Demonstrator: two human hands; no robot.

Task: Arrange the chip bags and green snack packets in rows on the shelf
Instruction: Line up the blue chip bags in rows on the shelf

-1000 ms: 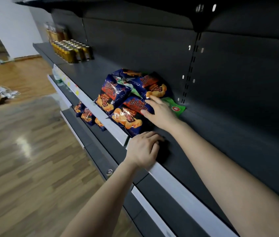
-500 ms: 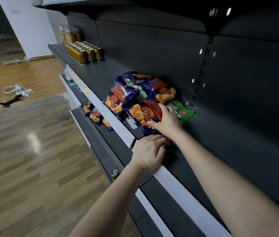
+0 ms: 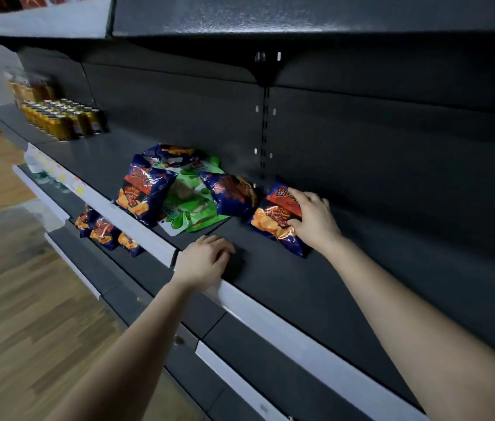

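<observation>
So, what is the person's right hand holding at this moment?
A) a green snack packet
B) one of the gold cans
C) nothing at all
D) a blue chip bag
D: the right hand grips a blue chip bag lying on the shelf, to the right of the green snack packet, while the left hand rests on the shelf's front edge.

Green snack packets [image 3: 190,205] partly under chip bags [image 3: 146,189]
</observation>
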